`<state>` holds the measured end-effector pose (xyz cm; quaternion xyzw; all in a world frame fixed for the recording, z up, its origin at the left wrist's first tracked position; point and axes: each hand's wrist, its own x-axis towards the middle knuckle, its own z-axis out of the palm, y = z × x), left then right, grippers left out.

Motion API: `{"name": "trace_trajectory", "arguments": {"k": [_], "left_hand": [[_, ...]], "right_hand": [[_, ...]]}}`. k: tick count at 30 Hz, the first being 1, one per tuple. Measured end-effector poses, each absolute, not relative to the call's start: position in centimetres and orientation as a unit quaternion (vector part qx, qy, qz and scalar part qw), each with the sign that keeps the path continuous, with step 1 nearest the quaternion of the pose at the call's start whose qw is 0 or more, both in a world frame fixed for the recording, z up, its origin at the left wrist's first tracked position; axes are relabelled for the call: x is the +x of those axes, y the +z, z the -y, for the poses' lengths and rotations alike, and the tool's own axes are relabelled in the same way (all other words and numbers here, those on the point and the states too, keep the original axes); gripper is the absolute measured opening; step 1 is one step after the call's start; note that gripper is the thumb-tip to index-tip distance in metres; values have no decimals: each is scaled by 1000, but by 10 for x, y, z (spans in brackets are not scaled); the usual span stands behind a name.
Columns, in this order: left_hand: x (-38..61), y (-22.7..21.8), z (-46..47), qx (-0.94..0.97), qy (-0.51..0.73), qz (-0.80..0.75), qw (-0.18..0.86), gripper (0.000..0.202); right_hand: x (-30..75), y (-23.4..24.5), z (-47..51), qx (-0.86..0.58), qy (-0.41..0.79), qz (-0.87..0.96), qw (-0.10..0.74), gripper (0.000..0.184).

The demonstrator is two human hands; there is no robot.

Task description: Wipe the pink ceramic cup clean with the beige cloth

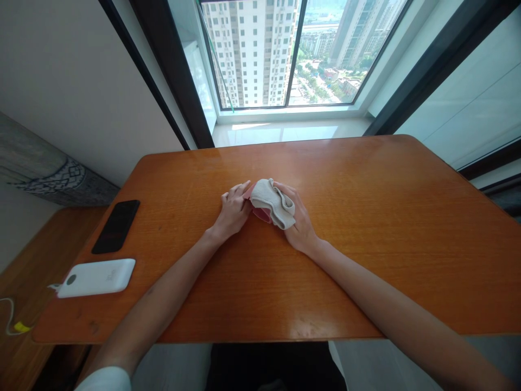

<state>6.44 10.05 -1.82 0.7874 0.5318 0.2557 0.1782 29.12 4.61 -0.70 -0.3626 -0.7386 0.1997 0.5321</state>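
A crumpled beige cloth point(272, 202) lies bunched on the wooden table point(325, 179), with a pink-red fabric point(262, 213) showing beneath and beside it. My left hand point(233, 210) grips the bundle's left side, its fingers against the pink edge. From the right, my right hand point(298, 221) presses its fingers over the beige fold. Both palms face down, and the hands hide part of the fabric. I cannot tell whether the pink fabric is part of the cloth.
A black smartphone point(116, 226) and a white power bank point(95, 278) with a cable lie at the table's left. A lower wooden surface point(36, 277) sits beyond that edge. Floor-to-ceiling windows point(285, 54) stand past the far edge.
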Motion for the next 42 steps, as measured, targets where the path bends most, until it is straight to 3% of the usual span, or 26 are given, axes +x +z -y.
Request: {"name": "trace_trajectory", "arguments": {"k": [9,14,17,29,36,42], "left_hand": [[63,-23,-99,795,255,-529,153,59],[67,-15,-91,794,355,-480,111,64],[70,-6,-85,800,401,-436,97,57],[72,10,-73,829,342,-442,-14,57],[71,5,-71,831,364,-417,62,48],[76,-2,-73,801,383,-434,150,26]], "right_hand": [[291,-7,-47,-378,219,724,533,58],[292,-8,-47,-389,219,719,532,55],[292,-8,-46,-385,218,723,531,56],[291,-6,-44,-372,176,739,533,62],[293,0,-38,-354,165,754,529,65],[293,1,-36,-345,149,767,520,68]]}}
